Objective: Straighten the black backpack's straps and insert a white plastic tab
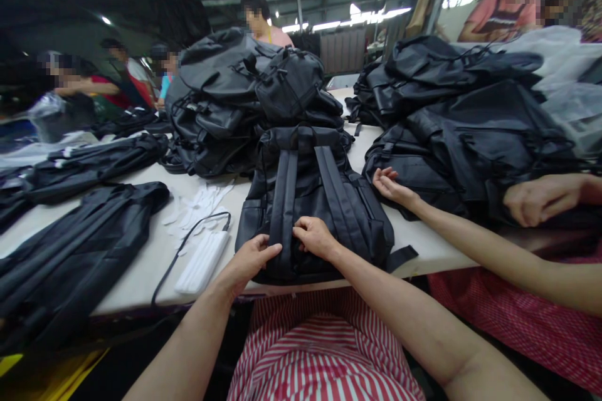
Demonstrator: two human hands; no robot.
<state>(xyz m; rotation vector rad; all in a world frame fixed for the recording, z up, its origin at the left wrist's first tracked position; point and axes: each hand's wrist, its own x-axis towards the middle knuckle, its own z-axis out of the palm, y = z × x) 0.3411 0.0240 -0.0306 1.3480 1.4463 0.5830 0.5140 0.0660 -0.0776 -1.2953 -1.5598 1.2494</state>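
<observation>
A black backpack (308, 191) lies on the table in front of me, its two padded shoulder straps facing up and its lower end towards me. My left hand (258, 257) grips the lower part of the left shoulder strap (285, 200) from its outer side, thumb on top. From the inner side, my right hand (314, 237) pinches the same strap with curled fingers. The right shoulder strap (333, 194) lies untouched along the pack. Parts of my fingertips are hidden by the strap.
Piled black backpacks (216, 88) stand behind; more (489, 131) lie at right, where a co-worker's hands (392, 188) reach in. On the left are flat black bags (89, 244), white strips (197, 210) and a white power strip (203, 263) with a black cord. Other people stand beyond.
</observation>
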